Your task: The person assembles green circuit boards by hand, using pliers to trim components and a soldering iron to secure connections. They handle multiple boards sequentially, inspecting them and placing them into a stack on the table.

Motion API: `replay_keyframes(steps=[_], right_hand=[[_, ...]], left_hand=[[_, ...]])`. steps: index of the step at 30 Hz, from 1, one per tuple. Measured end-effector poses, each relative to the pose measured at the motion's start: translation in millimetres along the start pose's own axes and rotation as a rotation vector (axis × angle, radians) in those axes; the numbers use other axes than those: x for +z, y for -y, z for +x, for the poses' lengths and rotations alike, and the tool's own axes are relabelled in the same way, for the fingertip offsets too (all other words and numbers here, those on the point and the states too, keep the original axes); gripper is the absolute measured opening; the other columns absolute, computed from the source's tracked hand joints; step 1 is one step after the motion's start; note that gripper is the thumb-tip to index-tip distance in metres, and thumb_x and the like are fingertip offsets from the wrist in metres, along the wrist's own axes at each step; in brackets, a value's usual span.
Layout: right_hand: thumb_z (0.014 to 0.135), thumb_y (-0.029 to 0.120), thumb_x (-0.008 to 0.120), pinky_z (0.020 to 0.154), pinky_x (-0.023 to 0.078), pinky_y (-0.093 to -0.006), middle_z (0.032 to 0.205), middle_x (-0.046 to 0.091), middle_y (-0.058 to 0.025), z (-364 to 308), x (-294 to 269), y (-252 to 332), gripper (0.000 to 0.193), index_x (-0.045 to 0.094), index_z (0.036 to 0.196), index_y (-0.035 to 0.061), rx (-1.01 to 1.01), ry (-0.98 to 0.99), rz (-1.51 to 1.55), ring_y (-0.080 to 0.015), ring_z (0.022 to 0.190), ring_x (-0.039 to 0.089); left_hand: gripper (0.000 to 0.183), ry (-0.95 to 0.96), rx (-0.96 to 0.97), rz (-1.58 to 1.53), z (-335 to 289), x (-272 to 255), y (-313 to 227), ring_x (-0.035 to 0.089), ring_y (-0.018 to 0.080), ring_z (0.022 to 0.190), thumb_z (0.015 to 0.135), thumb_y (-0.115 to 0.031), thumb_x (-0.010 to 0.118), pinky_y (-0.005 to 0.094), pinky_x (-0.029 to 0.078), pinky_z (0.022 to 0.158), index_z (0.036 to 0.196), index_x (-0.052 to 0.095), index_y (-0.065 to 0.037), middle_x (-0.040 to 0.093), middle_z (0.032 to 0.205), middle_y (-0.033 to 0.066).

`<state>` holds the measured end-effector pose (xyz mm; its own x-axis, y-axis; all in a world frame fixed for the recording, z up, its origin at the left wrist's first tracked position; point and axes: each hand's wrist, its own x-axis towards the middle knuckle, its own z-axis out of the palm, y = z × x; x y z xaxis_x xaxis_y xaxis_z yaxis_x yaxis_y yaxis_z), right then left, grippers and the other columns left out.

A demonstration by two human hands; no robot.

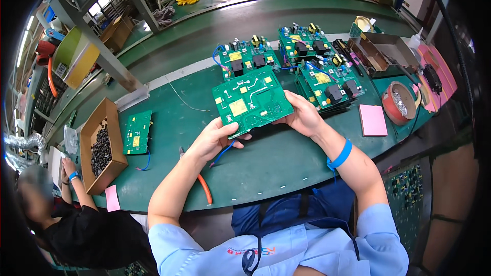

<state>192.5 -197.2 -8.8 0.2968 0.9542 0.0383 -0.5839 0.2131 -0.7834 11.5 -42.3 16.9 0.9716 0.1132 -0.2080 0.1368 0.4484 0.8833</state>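
Observation:
A green circuit board (266, 103) is held up over the bench between my two hands, its flat side with yellow patches facing me. My left hand (212, 140) pinches its near left corner, thumb on top. On the right edge, my right hand (303, 115) grips it with the fingers underneath. A blue wire (223, 154) hangs below the board by my left hand. Pliers with an orange handle (204, 190) lie on the bench near my left forearm, partly hidden by it. Behind the held board stand populated circuit boards (248, 53), some stacked at the right (330, 83).
On the left, a cardboard box (113, 159) holds small black parts beside another green board (138, 132). Rightward are a pink pad (373, 120), a red round tin (398, 103) and a brown tray (381, 53). A co-worker (87, 225) sits at the left.

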Motion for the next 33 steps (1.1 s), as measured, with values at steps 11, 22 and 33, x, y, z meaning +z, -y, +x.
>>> replay_keyframes(steps=[11, 22, 33], right_hand=[[0.090, 0.029, 0.031, 0.072, 0.047, -0.0379, 0.102, 0.054, -0.0088, 1.4, -3.6, -2.2, 0.034, 0.045, 0.110, 0.0052, 0.008, 0.028, 0.022, -0.0211, 0.090, 0.054], [0.089, 0.029, 0.034, 0.070, 0.047, -0.0375, 0.096, 0.056, -0.0088, 3.0, -9.0, -6.1, 0.032, 0.049, 0.103, 0.0053, 0.079, -0.043, 0.040, -0.0214, 0.085, 0.056], [0.088, 0.030, 0.034, 0.069, 0.047, -0.0365, 0.095, 0.057, -0.0083, 1.6, -4.5, -3.5, 0.033, 0.050, 0.104, 0.0058, 0.086, -0.068, 0.052, -0.0213, 0.084, 0.056]], left_hand=[[0.038, -0.097, 0.022, 0.076, -2.2, 7.0, 1.5, 0.055, 0.0181, 0.074, 0.076, -0.015, 0.057, 0.0290, 0.049, 0.058, 0.109, 0.043, -0.003, 0.053, 0.091, 0.0075], [0.038, -0.155, 0.119, 0.313, -6.2, 21.8, 4.1, 0.055, 0.0159, 0.073, 0.077, -0.028, 0.055, 0.0277, 0.047, 0.060, 0.104, 0.047, -0.002, 0.054, 0.088, 0.0068], [0.037, -0.129, 0.159, 0.345, -5.1, 18.0, 8.9, 0.055, 0.0157, 0.074, 0.077, -0.028, 0.055, 0.0268, 0.047, 0.060, 0.102, 0.048, -0.001, 0.055, 0.088, 0.0068]])
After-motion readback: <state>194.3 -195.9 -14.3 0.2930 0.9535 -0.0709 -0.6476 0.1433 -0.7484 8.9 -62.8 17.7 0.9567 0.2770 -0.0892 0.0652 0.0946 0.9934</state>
